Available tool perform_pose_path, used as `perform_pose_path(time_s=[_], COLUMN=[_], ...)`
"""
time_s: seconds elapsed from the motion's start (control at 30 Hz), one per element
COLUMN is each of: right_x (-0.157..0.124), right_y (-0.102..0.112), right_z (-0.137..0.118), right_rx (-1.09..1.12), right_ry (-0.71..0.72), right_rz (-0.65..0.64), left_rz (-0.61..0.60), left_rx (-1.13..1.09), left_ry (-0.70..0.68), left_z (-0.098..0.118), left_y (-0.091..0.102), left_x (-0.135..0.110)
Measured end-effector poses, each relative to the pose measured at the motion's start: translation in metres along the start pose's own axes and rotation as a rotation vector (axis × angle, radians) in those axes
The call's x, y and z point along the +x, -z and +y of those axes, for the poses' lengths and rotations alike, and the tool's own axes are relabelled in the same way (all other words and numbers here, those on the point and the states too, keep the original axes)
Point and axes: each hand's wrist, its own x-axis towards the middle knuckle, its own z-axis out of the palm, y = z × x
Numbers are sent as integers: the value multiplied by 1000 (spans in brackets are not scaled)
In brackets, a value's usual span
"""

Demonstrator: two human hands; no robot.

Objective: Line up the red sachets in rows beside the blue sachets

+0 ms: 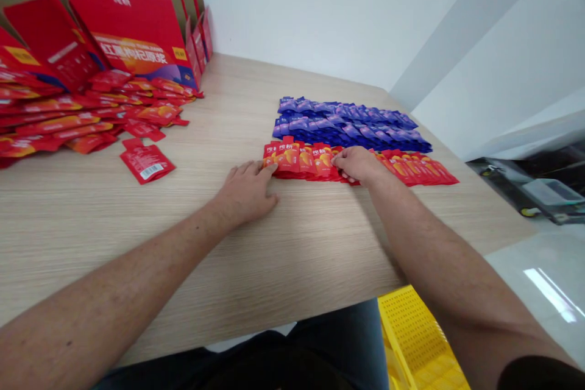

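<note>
A row of overlapping red sachets [402,166] lies on the wooden table [228,256], with a row of purple sachets [347,125] just behind it. My left hand [244,192] rests flat on the table, fingers stretched out, its fingertips touching the left end of the red row. My right hand [359,164] sits on the middle of the red row, fingers curled and pinching a red sachet there.
A loose heap of red sachets [68,119] covers the table's far left, with one sachet [147,161] lying apart. Flat red cartons [123,18] lean behind the heap. A yellow perforated crate [415,341] stands below the table's front edge.
</note>
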Motion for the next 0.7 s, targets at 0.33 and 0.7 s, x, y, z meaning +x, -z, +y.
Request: perform_pose_path(time_s=[0.33,0.7], right_x=[-11,-75], right_y=[6,-10], right_z=[2,-33], right_rx=[-239,50], right_ry=[140,435], right_rz=[201,236], left_rz=[25,105], left_rx=[-6,-112], left_ry=[-2,28], left_z=[-3,-23], left_y=[2,9], left_x=[0,-12])
